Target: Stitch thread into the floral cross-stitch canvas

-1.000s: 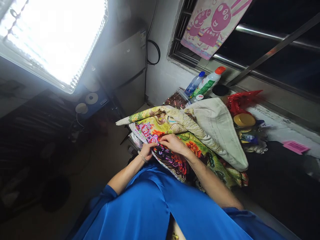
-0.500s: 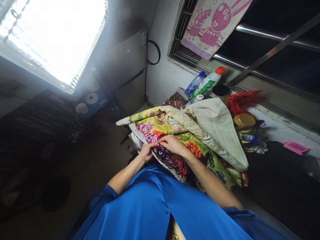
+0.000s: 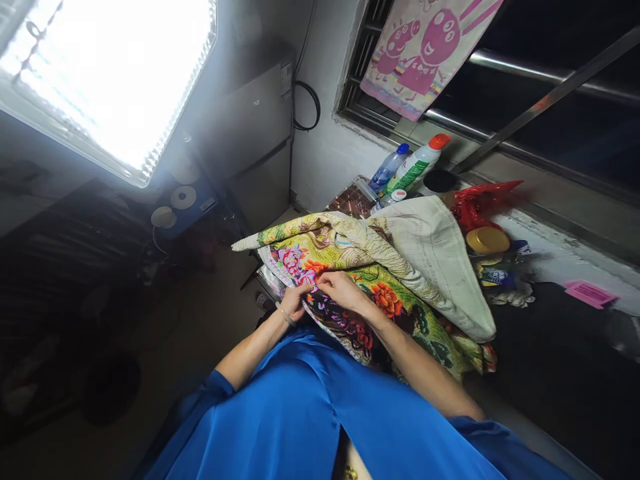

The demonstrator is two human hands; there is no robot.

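A large embroidered cloth with pink, red and orange flowers on yellow-green and dark ground lies before me, its upper part rolled and a pale plain side folded out at the right. My left hand, with a bangle at the wrist, grips the cloth's near edge, thumb on top and fingers underneath out of sight. Right beside its thumb, my right hand is closed in a pinch just over the stitched flowers. Whatever sits between those fingertips is too small to make out.
Behind the cloth stand a blue-capped bottle and an orange-capped bottle. A red plastic bag and a yellow-lidded jar are by the window ledge. A bright lamp hangs upper left, near a grey fridge.
My right hand has shifted very slightly at the fingertips. The left hand and the cloth stay almost as they were.
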